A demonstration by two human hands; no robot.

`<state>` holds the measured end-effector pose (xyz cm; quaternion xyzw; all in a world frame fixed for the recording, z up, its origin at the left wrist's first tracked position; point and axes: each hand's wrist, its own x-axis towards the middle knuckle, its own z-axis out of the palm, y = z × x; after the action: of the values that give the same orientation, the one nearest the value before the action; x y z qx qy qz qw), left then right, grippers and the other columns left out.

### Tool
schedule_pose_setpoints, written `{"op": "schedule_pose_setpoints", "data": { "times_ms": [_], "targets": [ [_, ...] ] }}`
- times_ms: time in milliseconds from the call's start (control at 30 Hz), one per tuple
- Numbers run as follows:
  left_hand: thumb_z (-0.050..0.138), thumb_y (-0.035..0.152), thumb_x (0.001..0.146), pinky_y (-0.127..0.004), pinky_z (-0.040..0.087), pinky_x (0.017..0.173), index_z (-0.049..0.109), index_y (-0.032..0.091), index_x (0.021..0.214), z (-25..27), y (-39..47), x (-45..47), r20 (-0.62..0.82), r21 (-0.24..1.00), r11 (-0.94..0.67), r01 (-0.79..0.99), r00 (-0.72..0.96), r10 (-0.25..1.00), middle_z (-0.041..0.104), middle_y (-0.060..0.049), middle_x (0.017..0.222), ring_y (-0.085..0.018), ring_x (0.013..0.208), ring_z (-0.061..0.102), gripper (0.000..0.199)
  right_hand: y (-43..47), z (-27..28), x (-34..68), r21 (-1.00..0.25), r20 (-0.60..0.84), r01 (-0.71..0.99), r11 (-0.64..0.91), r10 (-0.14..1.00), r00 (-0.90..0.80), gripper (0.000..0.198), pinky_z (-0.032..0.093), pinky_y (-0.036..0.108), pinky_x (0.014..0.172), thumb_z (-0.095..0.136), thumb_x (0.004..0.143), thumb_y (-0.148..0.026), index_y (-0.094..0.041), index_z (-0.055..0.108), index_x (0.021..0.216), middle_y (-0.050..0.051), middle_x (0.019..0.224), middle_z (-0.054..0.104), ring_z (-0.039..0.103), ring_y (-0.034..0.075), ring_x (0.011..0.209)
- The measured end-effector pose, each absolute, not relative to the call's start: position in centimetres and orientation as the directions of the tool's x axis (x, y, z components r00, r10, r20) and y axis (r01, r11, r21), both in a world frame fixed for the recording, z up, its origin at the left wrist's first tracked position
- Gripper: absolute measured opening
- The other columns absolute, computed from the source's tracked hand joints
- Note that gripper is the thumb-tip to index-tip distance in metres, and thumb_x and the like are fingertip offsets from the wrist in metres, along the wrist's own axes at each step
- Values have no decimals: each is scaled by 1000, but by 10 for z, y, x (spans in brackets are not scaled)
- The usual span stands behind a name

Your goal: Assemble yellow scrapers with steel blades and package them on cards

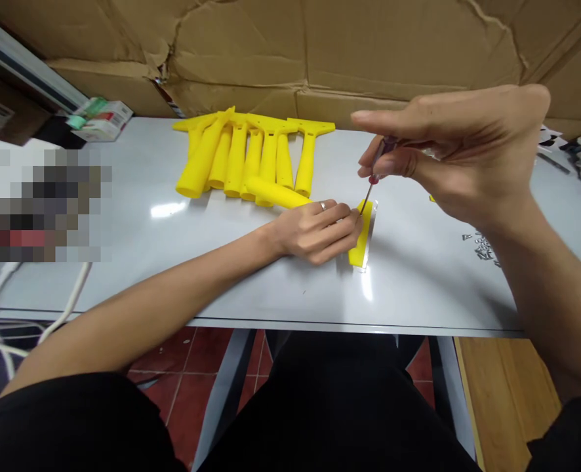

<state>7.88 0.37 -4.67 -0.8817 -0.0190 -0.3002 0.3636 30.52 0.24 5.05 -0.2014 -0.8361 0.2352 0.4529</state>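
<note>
My left hand [317, 231] is closed around a yellow plastic scraper [279, 194] and steadies it on the table. The scraper's handle points to the far left, and its wide head lies to the right of my fingers, with a thin clear strip [371, 236] along the outer edge. In my right hand [467, 141] is a screwdriver [380, 159] with a clear purplish handle and a red collar. Its shaft slants down to the scraper head beside my left fingertips. The tip's exact contact point is hidden.
Several yellow scrapers [251, 154] lie in a row at the back of the white table [251, 282]. Small metal screws [484, 248] are piled by my right forearm. A small box [106, 121] stands at the back left. Cardboard [349, 52] lines the rear.
</note>
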Motion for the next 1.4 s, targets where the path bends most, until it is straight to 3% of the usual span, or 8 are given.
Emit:
{"op": "schedule_pose_setpoints", "data": {
  "times_ms": [133, 267, 367, 833, 1033, 1200, 1300, 1400],
  "targets": [
    [57, 11, 99, -28, 58, 62, 71, 15, 92, -45, 4, 80, 559, -668, -689, 280, 800, -217, 76, -6, 95, -16, 83, 72, 16, 3, 48, 302, -547, 664, 231, 804, 585, -466, 28, 61, 28, 78, 74, 92, -33, -29, 79, 120, 2, 93, 74, 71, 13, 85],
    [58, 8, 97, -27, 52, 56, 70, 15, 90, -50, 5, 81, 591, -631, -722, 283, 779, -210, 75, -6, 93, -17, 85, 72, 15, 1, 50, 303, -706, 514, 192, 682, 679, -524, 35, 64, 29, 85, 67, 96, -32, -33, 73, 130, 1, 112, 74, 73, 15, 97],
    [60, 9, 96, -27, 49, 55, 71, 15, 91, -50, 5, 81, 602, -630, -720, 291, 769, -216, 75, -7, 94, -17, 84, 71, 13, -1, 49, 301, -740, 513, 205, 641, 734, -445, 32, 64, 31, 82, 72, 92, -35, -32, 75, 124, 1, 98, 75, 74, 16, 90],
    [56, 10, 96, -27, 45, 54, 69, 22, 91, -45, -1, 78, 496, -685, -643, 343, 866, -67, 75, -1, 96, -15, 79, 68, 19, -13, 47, 294, -584, 533, 563, 585, 799, -278, 15, 51, 25, 67, 70, 94, -36, -26, 74, 104, 1, 91, 74, 65, 11, 71],
    [65, 11, 92, -25, 42, 50, 70, 18, 81, -35, -4, 87, 552, -715, -585, 382, 822, -138, 75, -1, 87, -11, 66, 62, 14, -6, 55, 299, -689, 457, 330, 645, 740, -493, 15, 59, 23, 73, 67, 96, -28, -23, 74, 109, 0, 95, 74, 68, 9, 72],
    [64, 7, 93, -23, 41, 49, 72, 18, 84, -32, -2, 89, 556, -719, -579, 385, 818, -147, 77, -1, 89, -11, 67, 63, 17, 0, 83, 328, -664, 615, 287, 691, 722, -317, 19, 59, 25, 61, 77, 87, -19, -9, 74, 103, 3, 79, 68, 71, 13, 69],
    [66, 7, 93, -22, 42, 49, 73, 16, 84, -33, -1, 89, 558, -714, -596, 368, 813, -166, 76, -3, 88, -11, 67, 63, 14, 6, 103, 362, -602, 433, 577, 552, 833, -345, 13, 57, 21, 58, 81, 81, -13, -14, 77, 94, 1, 74, 70, 72, 12, 66],
    [68, 7, 91, -23, 42, 49, 73, 16, 86, -33, -1, 89, 559, -710, -604, 363, 812, -168, 76, -3, 88, -11, 67, 63, 11, 18, 111, 388, -260, 59, 906, 335, 942, -331, 19, 49, 19, 56, 81, 77, -8, -25, 81, 87, -2, 71, 73, 70, 9, 62]
  ]
}}
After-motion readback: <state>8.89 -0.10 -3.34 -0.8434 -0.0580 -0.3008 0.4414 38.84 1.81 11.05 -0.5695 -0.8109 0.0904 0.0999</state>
